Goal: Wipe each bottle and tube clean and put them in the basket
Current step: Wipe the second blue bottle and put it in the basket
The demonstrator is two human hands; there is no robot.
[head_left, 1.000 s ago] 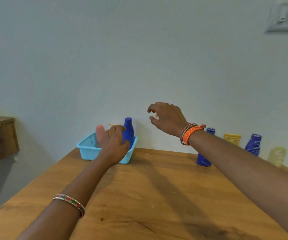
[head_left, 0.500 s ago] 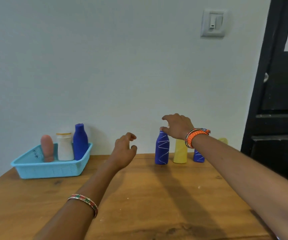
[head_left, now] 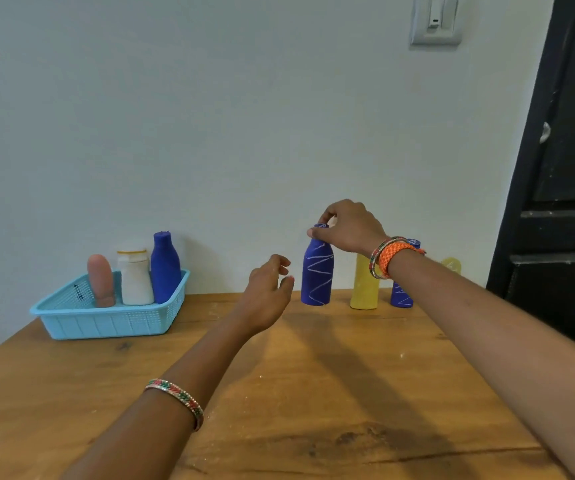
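Gripping the cap of the zigzag bottle (head_left: pixel 317 271) at the table's (head_left: pixel 279 393) far edge, my right hand (head_left: pixel 350 227) pinches from above; my left hand (head_left: pixel 266 295) hovers relaxed, holding nothing, just left of it. 3 bottles stand in the basket (head_left: pixel 106 322), far left.

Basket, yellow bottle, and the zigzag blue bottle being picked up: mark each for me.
basket (head_left: pixel 106 322): head view, front wall.
yellow bottle (head_left: pixel 363 289): head view, lower body.
zigzag blue bottle (head_left: pixel 317 271): head view, mid body below the right hand (head_left: pixel 350 225).
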